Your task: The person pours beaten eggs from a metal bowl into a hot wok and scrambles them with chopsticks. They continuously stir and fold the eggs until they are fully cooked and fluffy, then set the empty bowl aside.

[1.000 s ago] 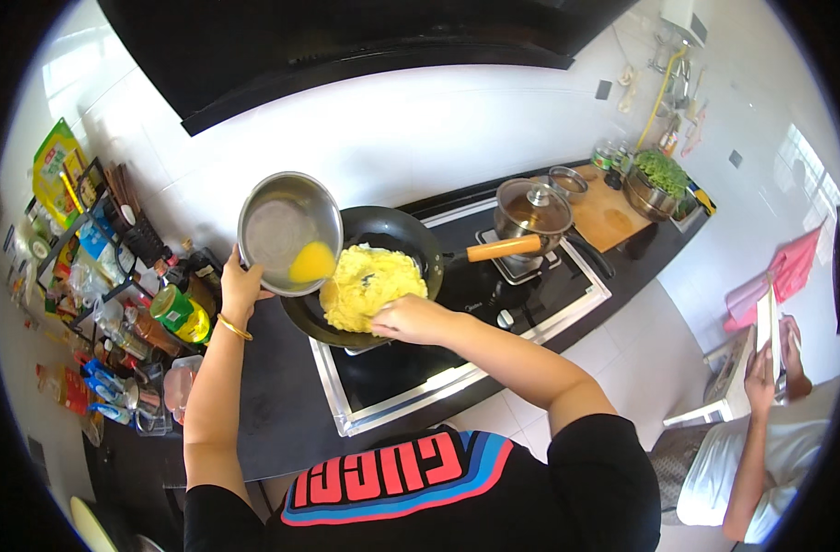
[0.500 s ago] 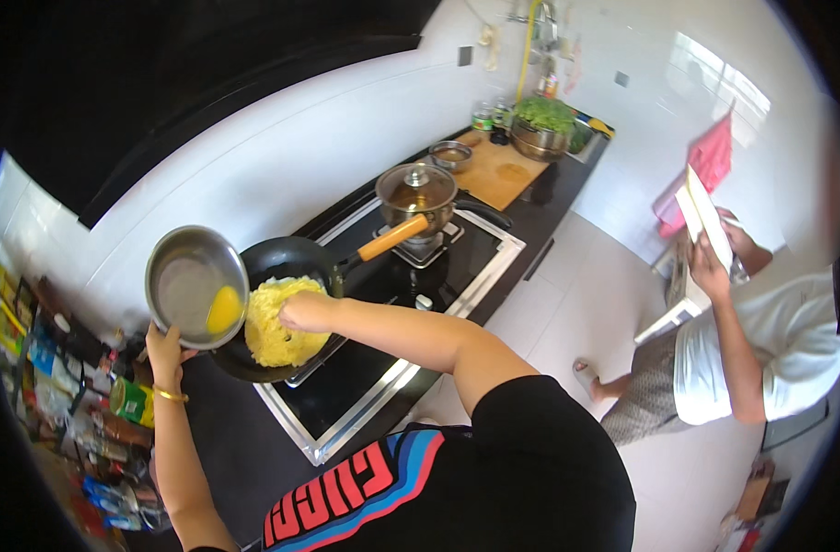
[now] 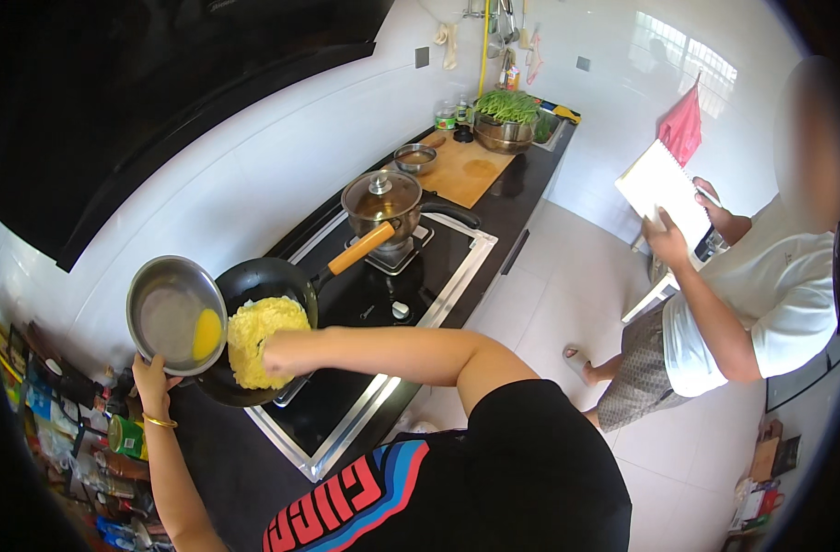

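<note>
My left hand [image 3: 151, 379] grips the rim of a steel bowl [image 3: 162, 299], which is tilted beside the wok's left edge. A little yellow beaten egg [image 3: 207, 333] pools in its lower right side. The black wok [image 3: 245, 281] sits on the near burner, its wooden handle [image 3: 362, 248] pointing to the upper right. Fluffy yellow cooked egg [image 3: 259, 324] fills much of the wok. Over the egg's right part is my right hand [image 3: 291, 353], its fingers closed. Whatever it holds, if anything, is hidden by the hand.
A lidded pot [image 3: 383, 204] stands on the far burner. Behind it are a small metal bowl [image 3: 414, 158] on a cutting board [image 3: 471, 170] and a pot of greens [image 3: 505, 133]. Bottles and packets crowd a rack [image 3: 80, 442] at left. A person [image 3: 751, 313] at right holds a notebook [image 3: 661, 189].
My view has shifted, so the scene sits further left and lower. My right hand has moved toward the near side of the egg. The other person's notebook has turned more open to view.
</note>
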### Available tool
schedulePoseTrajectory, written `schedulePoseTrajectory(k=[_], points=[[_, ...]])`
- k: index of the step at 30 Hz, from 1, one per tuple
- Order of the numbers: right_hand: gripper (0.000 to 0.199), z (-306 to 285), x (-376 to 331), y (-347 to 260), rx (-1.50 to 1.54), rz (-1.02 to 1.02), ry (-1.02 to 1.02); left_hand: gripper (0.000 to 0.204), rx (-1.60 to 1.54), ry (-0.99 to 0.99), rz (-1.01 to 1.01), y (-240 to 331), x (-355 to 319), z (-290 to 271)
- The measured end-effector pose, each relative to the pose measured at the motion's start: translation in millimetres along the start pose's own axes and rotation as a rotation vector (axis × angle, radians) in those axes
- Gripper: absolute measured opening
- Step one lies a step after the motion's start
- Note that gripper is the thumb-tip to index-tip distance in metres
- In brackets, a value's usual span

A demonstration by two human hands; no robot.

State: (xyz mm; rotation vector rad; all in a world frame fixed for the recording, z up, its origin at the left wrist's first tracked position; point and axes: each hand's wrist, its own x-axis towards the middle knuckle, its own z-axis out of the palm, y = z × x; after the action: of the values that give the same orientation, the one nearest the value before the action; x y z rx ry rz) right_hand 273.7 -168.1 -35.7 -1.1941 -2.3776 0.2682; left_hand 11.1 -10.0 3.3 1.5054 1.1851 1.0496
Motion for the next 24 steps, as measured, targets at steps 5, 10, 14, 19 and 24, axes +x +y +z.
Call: schedulePoseTrajectory(k=[5,10,14,19,24], points=[[0.017,39,12,44,0.010,0.045,0.141,0.036,0.035,-0.025,0.008,12,-3,10],[0.016,-1,0,4,0.033,-0.060,0.098,0.036,0.015,-0.015,-0.004,5,-4,0],[0.014,52,20,22,-0.160,-0.126,0.024,0.037,0.017,-0.043,-0.009,7,-3,3],[0.019,18,7,50,-0.043,0.132,0.043,0.041,-0.023,0.025,0.040,-3,-10,-10],[0.020,24,3,11,0.210,-0.049,0.067,0.057,0.097,0.114,0.081,-19,1,1]])
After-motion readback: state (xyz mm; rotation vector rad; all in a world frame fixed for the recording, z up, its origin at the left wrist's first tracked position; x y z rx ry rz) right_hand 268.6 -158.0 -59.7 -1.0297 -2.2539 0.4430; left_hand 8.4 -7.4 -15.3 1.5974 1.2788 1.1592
